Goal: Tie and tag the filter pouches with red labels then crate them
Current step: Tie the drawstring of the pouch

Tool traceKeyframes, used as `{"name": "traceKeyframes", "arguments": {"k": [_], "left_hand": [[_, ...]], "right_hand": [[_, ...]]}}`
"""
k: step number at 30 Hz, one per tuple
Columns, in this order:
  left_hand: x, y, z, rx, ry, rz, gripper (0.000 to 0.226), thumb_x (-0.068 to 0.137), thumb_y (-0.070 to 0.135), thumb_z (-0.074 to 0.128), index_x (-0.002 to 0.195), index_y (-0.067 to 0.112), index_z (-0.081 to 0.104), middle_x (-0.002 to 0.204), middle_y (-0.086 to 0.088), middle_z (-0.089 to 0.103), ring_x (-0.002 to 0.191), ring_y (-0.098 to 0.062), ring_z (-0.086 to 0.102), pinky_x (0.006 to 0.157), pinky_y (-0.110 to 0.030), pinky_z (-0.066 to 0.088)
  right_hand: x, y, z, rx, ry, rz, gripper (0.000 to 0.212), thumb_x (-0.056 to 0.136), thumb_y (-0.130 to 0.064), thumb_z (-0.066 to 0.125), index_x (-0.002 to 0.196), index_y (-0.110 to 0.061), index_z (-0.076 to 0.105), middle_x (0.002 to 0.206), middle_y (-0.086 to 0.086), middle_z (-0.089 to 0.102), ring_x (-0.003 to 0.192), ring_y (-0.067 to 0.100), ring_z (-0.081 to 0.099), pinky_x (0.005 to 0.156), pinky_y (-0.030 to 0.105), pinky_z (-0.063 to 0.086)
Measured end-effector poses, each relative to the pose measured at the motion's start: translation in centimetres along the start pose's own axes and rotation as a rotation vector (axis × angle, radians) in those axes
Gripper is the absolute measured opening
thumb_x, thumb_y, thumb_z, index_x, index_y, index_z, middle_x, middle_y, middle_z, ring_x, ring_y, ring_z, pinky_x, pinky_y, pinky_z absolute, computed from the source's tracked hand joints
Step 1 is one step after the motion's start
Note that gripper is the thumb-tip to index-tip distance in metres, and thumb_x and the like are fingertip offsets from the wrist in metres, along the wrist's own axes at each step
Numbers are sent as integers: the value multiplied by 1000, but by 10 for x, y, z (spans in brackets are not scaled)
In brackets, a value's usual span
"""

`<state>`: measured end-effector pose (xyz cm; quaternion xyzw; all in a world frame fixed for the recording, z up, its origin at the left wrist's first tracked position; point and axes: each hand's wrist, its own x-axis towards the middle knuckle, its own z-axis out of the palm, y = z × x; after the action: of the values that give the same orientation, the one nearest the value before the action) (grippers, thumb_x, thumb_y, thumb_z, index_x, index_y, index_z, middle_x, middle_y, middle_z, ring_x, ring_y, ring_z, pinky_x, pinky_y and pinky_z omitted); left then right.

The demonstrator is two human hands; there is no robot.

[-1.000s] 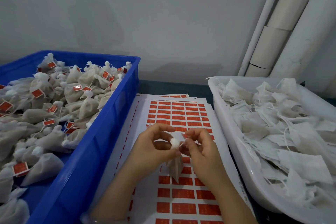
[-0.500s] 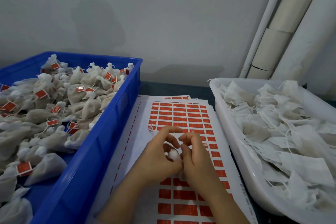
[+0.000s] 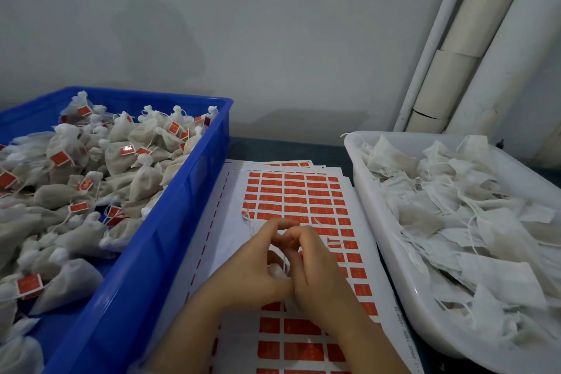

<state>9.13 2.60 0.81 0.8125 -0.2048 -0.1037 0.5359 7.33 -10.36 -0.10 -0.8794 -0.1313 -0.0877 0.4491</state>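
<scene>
Fingers of the left hand (image 3: 252, 276) and right hand (image 3: 318, 270) pinch one small pouch (image 3: 275, 271) by its top, to tie it. They work over the label sheet (image 3: 297, 191), so labels are close. Tagged ones fill the blue crate (image 3: 170, 222) just beside.

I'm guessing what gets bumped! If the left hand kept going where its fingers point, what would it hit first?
Probably the right hand, whose fingertips sit just ahead of the left hand; depth is hard to judge. Beyond lies the label sheet.
</scene>
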Motion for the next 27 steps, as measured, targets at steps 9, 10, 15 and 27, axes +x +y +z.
{"name": "traceKeyframes", "arguments": {"k": [9, 10, 15, 27], "left_hand": [[1, -1, -8, -93, 61, -48, 76, 61, 1, 72, 110, 51, 45, 94, 8, 57, 84, -2, 63, 60, -18, 54], [1, -1, -7, -108, 81, -37, 71, 61, 0, 72, 107, 48, 49, 91, 7, 58, 84, -3, 63, 61, -19, 55], [3, 1, 0, -138, 84, -15, 62, 66, 1, 78, 109, 37, 50, 86, 6, 66, 81, -10, 67, 63, -20, 54], [4, -3, -4, -16, 212, 60, 23, 75, 4, 70, 73, 26, 65, 72, 13, 65, 71, -8, 65, 63, -16, 52]], "right_hand": [[2, -1, -5, 32, -12, -27, 17, 94, -27, 47, 96, -40, 36, 101, -21, 47, 87, -4, 52, 67, 0, 40], [2, 0, -4, 44, 6, -27, 19, 94, -26, 47, 94, -42, 36, 101, -23, 47, 88, -4, 52, 68, 0, 41], [1, 7, -3, 88, 143, 1, 26, 96, -20, 44, 90, -45, 40, 94, -30, 47, 90, -8, 54, 71, 0, 43], [-1, 10, -6, 144, 242, -70, 26, 94, -9, 47, 85, -33, 45, 78, -13, 53, 70, 3, 56, 62, 11, 48]]}}
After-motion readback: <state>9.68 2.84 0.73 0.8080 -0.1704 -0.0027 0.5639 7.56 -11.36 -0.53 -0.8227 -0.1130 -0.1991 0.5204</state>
